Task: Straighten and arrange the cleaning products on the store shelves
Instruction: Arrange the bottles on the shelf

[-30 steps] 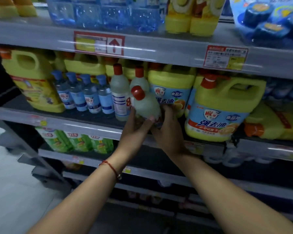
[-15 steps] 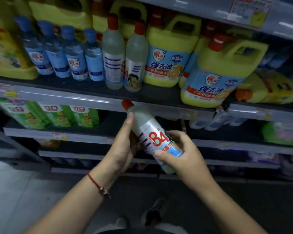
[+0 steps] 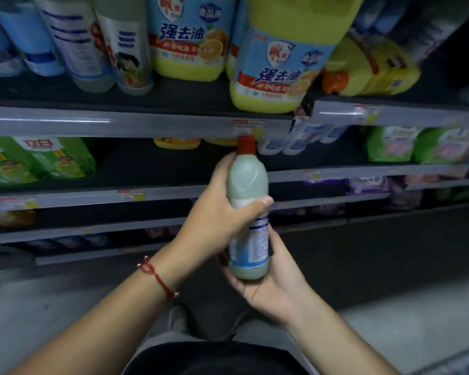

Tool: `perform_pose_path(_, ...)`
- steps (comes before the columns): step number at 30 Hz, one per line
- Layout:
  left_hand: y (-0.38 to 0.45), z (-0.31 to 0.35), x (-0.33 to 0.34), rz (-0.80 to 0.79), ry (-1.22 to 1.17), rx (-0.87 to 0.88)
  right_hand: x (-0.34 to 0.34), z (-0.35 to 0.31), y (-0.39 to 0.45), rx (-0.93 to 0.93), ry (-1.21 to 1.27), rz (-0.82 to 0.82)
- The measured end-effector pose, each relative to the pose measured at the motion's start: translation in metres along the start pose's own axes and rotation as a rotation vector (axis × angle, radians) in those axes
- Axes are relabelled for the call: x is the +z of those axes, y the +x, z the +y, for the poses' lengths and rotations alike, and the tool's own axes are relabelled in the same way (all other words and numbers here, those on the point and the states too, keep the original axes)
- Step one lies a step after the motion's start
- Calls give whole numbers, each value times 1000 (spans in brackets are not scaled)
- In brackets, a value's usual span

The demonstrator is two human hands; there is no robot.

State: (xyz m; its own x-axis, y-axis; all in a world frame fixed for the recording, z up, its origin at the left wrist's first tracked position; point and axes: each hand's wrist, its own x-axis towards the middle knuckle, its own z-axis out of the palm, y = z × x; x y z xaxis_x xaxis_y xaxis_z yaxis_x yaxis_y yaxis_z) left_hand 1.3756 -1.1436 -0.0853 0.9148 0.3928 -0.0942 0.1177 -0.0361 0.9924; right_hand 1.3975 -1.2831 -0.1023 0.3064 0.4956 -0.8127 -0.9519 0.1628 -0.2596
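Note:
A pale disinfectant bottle (image 3: pixel 248 182) with a red cap stands upright in front of the shelves, held away from them in both hands. My left hand (image 3: pixel 217 215) grips its middle, thumb across the label. My right hand (image 3: pixel 271 282) cups its base from below, fingers curled around the lower label. Two matching red-capped bottles (image 3: pixel 103 47) stand on the upper shelf (image 3: pixel 136 120) at the left. Yellow detergent jugs (image 3: pixel 279 63) stand to their right.
Blue bottles (image 3: pixel 16 36) fill the upper shelf's left end, and a yellow jug (image 3: pixel 368 69) lies on its side at the right. Green refill packs (image 3: pixel 46 161) sit on the shelf below, more green packs (image 3: pixel 406 144) at the right. Grey floor lies underneath.
The bottle has come off the upper shelf, down and toward me, and turned from tilted to upright with its back label facing me. The view has dropped lower along the shelves.

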Motion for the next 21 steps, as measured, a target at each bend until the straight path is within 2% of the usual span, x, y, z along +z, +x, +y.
perform_pose_path(4, 2, 5, 38, -149, 151, 57, -32, -10, 0, -45, 171, -25)
perform_pose_path(7, 8, 8, 72, -203, 153, 31, -68, -29, -4, -148, 232, -13)
perform_pose_path(11, 24, 0, 130, -234, 42, -95, -126, -62, -27, -488, -13, 98)
perform_pose_path(15, 35, -4, 212, -354, -111, -382, -191, -110, -66, -915, -345, 277)
perform_pose_path(18, 43, 0, 276, -404, -220, -500, -233, -146, -92, -1017, -595, 323)
perform_pose_path(21, 57, 12, 332, -400, -194, -479, -273, -180, -106, -1051, -638, 345)
